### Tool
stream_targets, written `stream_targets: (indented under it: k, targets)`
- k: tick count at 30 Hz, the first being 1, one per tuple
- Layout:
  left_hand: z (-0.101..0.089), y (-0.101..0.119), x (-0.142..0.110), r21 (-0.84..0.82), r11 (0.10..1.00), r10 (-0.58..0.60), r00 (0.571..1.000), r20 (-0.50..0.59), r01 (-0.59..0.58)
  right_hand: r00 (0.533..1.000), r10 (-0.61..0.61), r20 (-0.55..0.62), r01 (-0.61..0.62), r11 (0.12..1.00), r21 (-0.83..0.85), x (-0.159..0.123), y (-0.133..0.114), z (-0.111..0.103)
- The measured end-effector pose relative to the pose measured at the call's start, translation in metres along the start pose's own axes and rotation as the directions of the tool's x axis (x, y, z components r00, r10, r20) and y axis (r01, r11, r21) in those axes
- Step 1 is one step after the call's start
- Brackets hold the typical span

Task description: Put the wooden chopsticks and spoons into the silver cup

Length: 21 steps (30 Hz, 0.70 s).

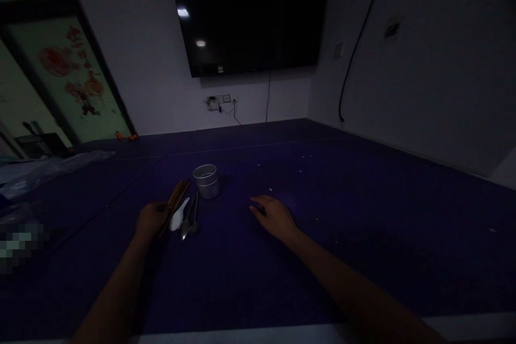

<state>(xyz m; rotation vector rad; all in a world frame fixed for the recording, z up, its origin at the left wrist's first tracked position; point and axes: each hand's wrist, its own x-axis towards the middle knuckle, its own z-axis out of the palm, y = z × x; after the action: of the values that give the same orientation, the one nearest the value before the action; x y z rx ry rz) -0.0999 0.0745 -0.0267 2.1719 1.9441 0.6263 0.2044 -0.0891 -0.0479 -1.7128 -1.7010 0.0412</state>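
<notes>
My left hand (pixel 151 219) is closed at the left side of a bunch of wooden chopsticks (pixel 177 193), its fingertips on them. Right beside the chopsticks lie a white soup spoon (pixel 177 220) and two metal spoons (pixel 185 227), handles pointing away from me. Just behind the spoons, a silver metal cup (pixel 208 183) with small holes in its side stands upright, its mouth facing up. My right hand (pixel 276 216) hovers at or just above the purple surface (pixel 242 279), thumb and fingers apart, holding nothing.
Crumpled clear plastic (pixel 52 169) lies at the far left, with an orange object (pixel 126 136) beyond it. Small white scraps (pixel 270 189) dot the surface. A television (pixel 258 16) hangs on the back wall above sockets and cables (pixel 221 101).
</notes>
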Motion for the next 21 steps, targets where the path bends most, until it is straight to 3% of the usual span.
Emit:
stream_targets:
  k: [8,14,21]
  targets:
    - [0.0004,0.0019,0.0005,0.013,1.000,0.022,0.997,0.068,-0.023,1.000,0.003,0.008,-0.003,1.000,-0.005,0.0001,0.0003,0.0000]
    - [0.0028,-0.0008,0.0020,-0.002,0.999,0.036,0.998,0.044,-0.036,1.000,-0.004,-0.001,0.004,1.000,0.004,0.0002,0.0012,0.0009]
    - [0.0014,0.0031,0.0021,0.118,0.988,0.097,0.995,-0.002,-0.096,1.000,0.012,-0.001,-0.012,1.000,0.002,-0.0005,-0.0020,-0.0010]
